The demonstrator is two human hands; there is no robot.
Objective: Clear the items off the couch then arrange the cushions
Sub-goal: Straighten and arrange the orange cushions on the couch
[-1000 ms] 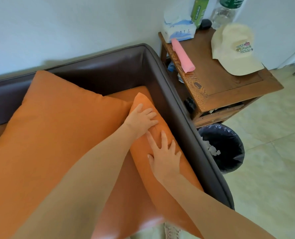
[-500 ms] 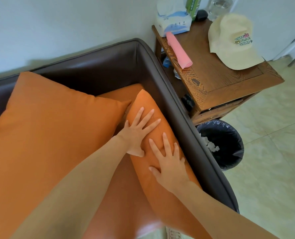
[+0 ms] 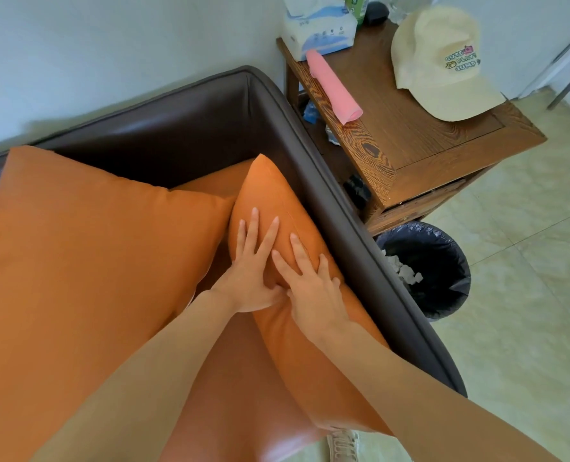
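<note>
Brown couch point(image 3: 326, 195), plump orange cushion point(image 3: 297, 315) upright

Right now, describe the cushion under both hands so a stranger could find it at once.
Start at the dark brown couch and follow its armrest beside the wooden side table. The smaller orange cushion leans against that armrest, under the left hand and right hand. The larger orange cushion leans on the backrest instead.
</note>
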